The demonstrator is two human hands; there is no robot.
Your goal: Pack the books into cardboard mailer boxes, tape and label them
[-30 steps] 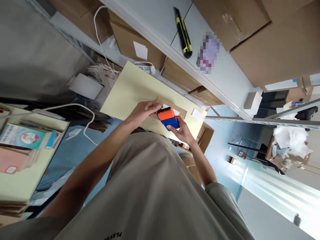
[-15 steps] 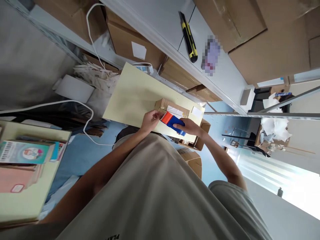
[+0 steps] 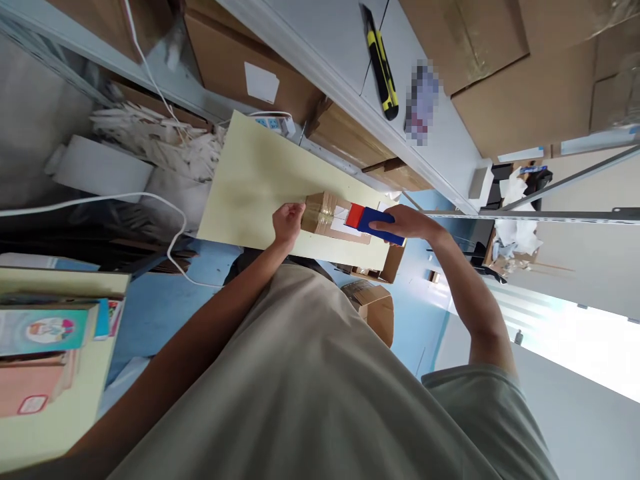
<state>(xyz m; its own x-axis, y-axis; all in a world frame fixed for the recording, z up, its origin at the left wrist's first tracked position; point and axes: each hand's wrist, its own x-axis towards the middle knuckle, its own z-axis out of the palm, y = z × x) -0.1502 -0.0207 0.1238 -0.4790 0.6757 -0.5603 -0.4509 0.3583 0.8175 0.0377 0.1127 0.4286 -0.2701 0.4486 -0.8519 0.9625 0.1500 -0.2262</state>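
Observation:
A small cardboard parcel [image 3: 327, 215] wrapped in clear tape lies on a pale yellow tabletop [image 3: 250, 187]. My left hand [image 3: 287, 223] is curled against the parcel's left end, steadying it. My right hand [image 3: 407, 223] grips a blue and red tape dispenser [image 3: 367, 220] and presses it on the parcel's right part. A white label shows on the parcel under the dispenser.
A yellow and black utility knife [image 3: 383, 63] lies on the grey shelf [image 3: 330, 40] above, between large cardboard boxes [image 3: 530, 73]. A white cable [image 3: 150, 200] and power strip [image 3: 273, 123] sit at the table's far edge. Books [image 3: 45, 333] are stacked at left. Open boxes [image 3: 375, 307] stand below the table.
My right hand has slid the tape dispenser to the right along the parcel. My left hand moved from the parcel's top to its left end. The view swung a little.

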